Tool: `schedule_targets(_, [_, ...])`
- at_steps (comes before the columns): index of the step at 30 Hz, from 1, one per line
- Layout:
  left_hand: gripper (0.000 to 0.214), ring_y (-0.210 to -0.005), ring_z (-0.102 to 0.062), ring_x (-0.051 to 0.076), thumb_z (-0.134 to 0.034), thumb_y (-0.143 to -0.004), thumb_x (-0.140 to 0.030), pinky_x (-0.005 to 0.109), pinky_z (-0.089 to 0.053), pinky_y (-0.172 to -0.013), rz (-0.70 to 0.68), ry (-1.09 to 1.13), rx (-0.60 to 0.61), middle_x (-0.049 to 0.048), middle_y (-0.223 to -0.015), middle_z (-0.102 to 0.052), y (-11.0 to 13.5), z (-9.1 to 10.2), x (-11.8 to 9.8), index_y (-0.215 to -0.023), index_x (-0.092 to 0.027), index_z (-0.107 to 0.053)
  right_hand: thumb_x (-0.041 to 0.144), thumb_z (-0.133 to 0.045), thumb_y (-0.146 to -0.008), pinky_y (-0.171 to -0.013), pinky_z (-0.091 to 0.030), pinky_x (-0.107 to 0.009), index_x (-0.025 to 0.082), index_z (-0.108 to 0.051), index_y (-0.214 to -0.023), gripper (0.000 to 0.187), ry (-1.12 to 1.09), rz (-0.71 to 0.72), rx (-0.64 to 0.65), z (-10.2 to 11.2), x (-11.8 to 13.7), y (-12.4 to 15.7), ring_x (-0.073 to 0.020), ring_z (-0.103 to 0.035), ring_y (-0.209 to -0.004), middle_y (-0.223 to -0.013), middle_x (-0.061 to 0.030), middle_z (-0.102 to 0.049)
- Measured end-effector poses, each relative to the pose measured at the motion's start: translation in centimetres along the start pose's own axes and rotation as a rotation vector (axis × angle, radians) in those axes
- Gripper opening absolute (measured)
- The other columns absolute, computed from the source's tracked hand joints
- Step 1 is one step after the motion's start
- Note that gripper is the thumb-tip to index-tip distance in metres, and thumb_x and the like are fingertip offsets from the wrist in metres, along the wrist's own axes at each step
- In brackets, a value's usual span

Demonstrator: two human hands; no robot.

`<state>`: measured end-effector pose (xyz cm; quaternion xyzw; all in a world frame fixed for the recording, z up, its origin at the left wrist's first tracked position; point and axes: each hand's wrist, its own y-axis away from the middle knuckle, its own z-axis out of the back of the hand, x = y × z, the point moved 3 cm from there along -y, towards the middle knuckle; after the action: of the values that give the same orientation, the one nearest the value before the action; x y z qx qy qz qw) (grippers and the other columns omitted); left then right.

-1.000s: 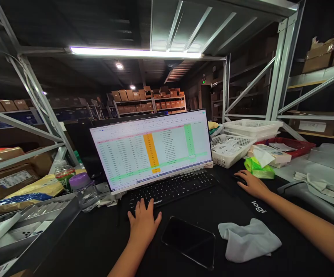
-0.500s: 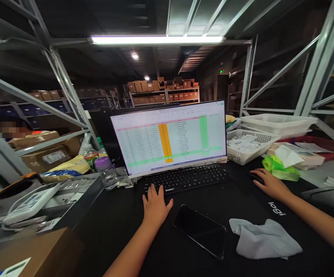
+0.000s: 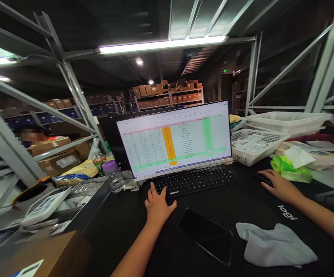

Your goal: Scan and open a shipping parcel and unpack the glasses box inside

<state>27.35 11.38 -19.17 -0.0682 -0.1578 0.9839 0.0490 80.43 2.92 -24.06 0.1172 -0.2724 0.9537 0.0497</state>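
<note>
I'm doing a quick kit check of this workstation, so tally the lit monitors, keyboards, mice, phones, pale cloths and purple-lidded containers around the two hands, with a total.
Lit monitor: 1
Keyboard: 1
Mouse, under the right hand: 1
Phone: 1
Pale cloth: 1
Purple-lidded container: 1
Total: 6

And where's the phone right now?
In the head view, the phone lies on the black surface, below the keyboard, between the left forearm and the grey cloth.

A long, black, rectangular, white-lettered keyboard (image 3: 197, 181) lies flat, slightly aslant in view; a dark, rounded mouse (image 3: 264, 178), partly covered, rests to its right
</note>
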Motion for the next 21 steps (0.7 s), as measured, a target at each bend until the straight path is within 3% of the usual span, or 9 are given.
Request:
schedule_targets(14, [0.067,-0.147,-0.027,0.041,-0.053,-0.090,-0.048,0.050,-0.030,-0.113,-0.003,-0.099,-0.025,0.0267,-0.161,-0.021,0.3,-0.6,-0.3,-0.146,-0.012,-0.047,0.039,-0.050,-0.087,-0.107,-0.047,-0.042,0.024,-0.056,-0.131,0.048,-0.037,0.035,0.051,2.3,3.2,0.7,-0.0277,-0.061,-0.120,-0.135,-0.0122,-0.057])
schedule_targets(21, [0.068,-0.149,-0.025,0.040,-0.059,-0.086,-0.046,0.049,-0.027,-0.116,0.006,-0.021,0.002,0.0246,-0.164,-0.020,0.9,-0.2,-0.2,-0.145,-0.015,-0.048,0.049,-0.055,-0.086,-0.106,-0.049,-0.045,0.030,-0.057,-0.132,0.050,-0.112,0.096,0.105,0.5,0.9,0.7,-0.0326,-0.062,-0.121,-0.137,-0.0115,-0.059])
